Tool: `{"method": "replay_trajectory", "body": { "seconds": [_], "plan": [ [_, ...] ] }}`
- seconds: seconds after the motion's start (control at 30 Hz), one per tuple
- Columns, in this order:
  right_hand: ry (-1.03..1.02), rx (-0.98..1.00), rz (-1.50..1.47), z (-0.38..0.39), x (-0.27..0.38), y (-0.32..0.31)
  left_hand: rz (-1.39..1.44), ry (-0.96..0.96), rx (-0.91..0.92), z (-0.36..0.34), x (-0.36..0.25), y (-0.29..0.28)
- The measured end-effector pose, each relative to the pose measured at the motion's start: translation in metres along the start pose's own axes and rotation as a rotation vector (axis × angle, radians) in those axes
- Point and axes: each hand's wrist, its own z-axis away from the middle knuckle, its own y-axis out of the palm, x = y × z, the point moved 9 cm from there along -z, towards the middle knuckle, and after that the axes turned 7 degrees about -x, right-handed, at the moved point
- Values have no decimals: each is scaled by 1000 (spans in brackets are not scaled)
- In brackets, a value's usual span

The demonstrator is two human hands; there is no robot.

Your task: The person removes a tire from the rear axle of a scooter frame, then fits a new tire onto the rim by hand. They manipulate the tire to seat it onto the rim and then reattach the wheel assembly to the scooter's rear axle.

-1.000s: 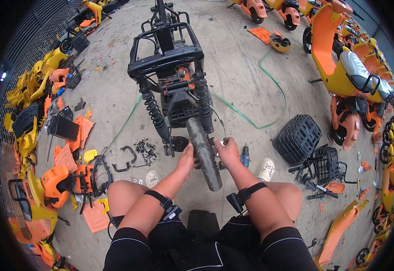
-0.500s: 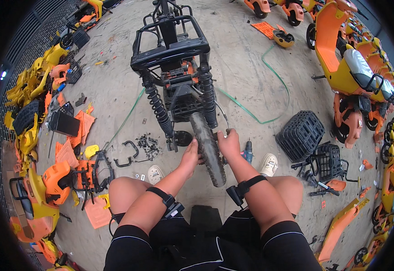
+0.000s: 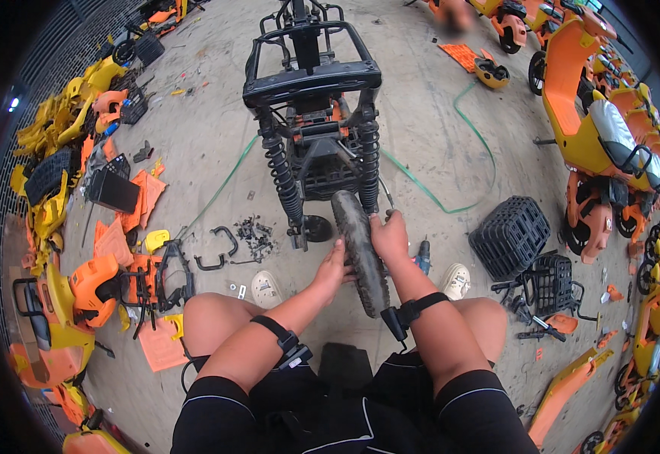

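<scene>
Between my knees stands a wheel with a worn black tyre (image 3: 362,257), leaning slightly, its far end below the rear of a stripped black scooter frame (image 3: 311,83). My left hand (image 3: 334,271) grips the wheel from the left, its fingertips reaching in behind the tyre. From the right side my right hand (image 3: 390,236) holds it, close to the lower end of the right coil-spring shock absorber (image 3: 368,159). The matching left shock absorber (image 3: 281,170) hangs down to a round black part (image 3: 315,228). What my fingers grasp on the wheel's inner sides is hidden.
A cordless drill (image 3: 423,257) stands beside my right foot. Black crates (image 3: 510,234) sit at right, near a scooter (image 3: 572,98). Loose fasteners (image 3: 254,238), a curved black handle (image 3: 228,240) and orange panels (image 3: 144,198) lie left. A green hose (image 3: 451,209) crosses the floor.
The view has shifted, so the frame and wheel appear farther right and a little lower. Both hands stay at the wheel; its tilt looks slightly more upright.
</scene>
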Motion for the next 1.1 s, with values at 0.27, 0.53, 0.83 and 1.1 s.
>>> {"method": "replay_trajectory", "body": {
  "seconds": [0.27, 0.53, 0.83, 1.1],
  "plan": [
    [-120, -60, 54, -15, -8, 4, -19, -1, 60, -1, 8, 0],
    [-165, -8, 85, 1, 5, 10, -17, 38, 44, 4, 2, 0],
    [-205, 66, 92, 8, -3, 5, -73, 77, 23, 2, 0, 2],
    [-103, 132, 106, 16, -16, -20, -46, 57, 71, -3, 0, 2]
  ]
}}
